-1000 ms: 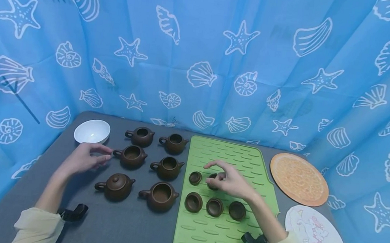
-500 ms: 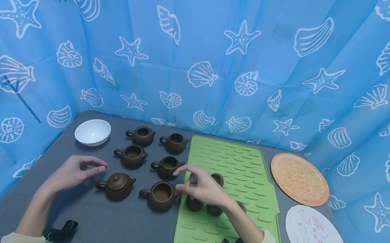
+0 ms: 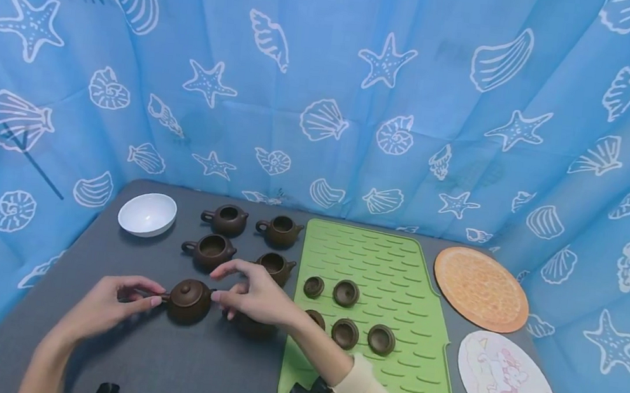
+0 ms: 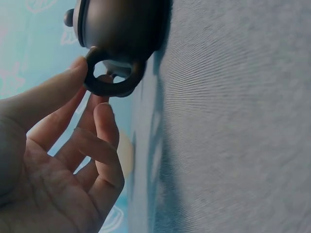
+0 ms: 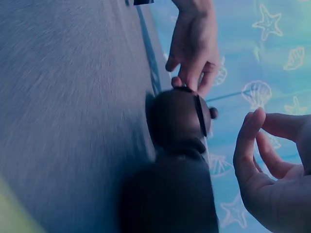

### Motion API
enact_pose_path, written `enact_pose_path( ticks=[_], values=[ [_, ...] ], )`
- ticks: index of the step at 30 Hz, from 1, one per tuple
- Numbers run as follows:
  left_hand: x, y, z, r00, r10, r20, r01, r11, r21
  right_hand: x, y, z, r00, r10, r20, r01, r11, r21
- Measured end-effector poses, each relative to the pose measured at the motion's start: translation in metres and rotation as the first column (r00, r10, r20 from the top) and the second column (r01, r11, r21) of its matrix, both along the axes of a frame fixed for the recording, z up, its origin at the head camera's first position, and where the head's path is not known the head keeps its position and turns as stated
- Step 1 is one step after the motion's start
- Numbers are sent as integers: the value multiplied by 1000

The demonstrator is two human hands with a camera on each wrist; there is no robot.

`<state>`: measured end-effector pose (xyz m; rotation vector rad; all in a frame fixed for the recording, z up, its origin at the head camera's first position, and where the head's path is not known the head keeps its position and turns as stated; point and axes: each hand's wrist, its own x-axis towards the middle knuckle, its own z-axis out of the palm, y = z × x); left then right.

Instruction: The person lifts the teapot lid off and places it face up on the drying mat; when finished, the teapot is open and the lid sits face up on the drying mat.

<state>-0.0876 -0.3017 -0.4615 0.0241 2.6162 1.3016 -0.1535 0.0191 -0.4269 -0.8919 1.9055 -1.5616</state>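
Observation:
A dark brown lidded teapot point(image 3: 188, 306) sits on the grey table between my hands. My left hand point(image 3: 110, 306) pinches its loop handle point(image 4: 114, 89) between thumb and fingers, as the left wrist view shows. My right hand point(image 3: 258, 296) hovers by the spout with loosely bent fingers and nothing in them; whether the thumb touches the spout I cannot tell. Under the right hand is a lidless teapot point(image 3: 256, 328), mostly hidden. Beyond it stand more lidless teapots, including one point(image 3: 210, 251) behind the lidded teapot and another point(image 3: 280, 266) partly covered by the right hand.
On the green mat point(image 3: 365, 381) lie several small brown lids point(image 3: 346, 293), one partly behind my right forearm. A white bowl point(image 3: 147, 214) stands at the back left. Two round flat pads, one orange point(image 3: 481, 289) and one with a drawing point(image 3: 508, 386), lie on the right.
My right hand has travelled left from the lids, over the mat, to the lidded teapot's spout. The left hand has come down toward me and taken the teapot's handle.

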Motion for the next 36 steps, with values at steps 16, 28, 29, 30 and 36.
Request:
enact_pose_path(
  ticks=[16, 28, 29, 30, 36],
  values=[
    [3, 4, -6, 996, 94, 10, -93, 995, -41, -1, -69, -18, 992, -89, -92, 102, 984, 144],
    [2, 6, -9, 994, 112, 7, -111, 993, -47, 2, -56, -12, 985, -72, -159, 96, 984, 147],
    [2, 7, -9, 994, 113, 4, -112, 993, -47, 4, -53, -11, 982, -74, -172, 101, 983, 151],
    [2, 7, -9, 994, 113, 1, -113, 992, -49, 5, -50, -10, 979, -77, -186, 107, 982, 157],
    [2, 8, -9, 991, 131, 9, -131, 990, -55, 11, -25, -5, 970, -84, -230, 120, 982, 145]
  ],
)
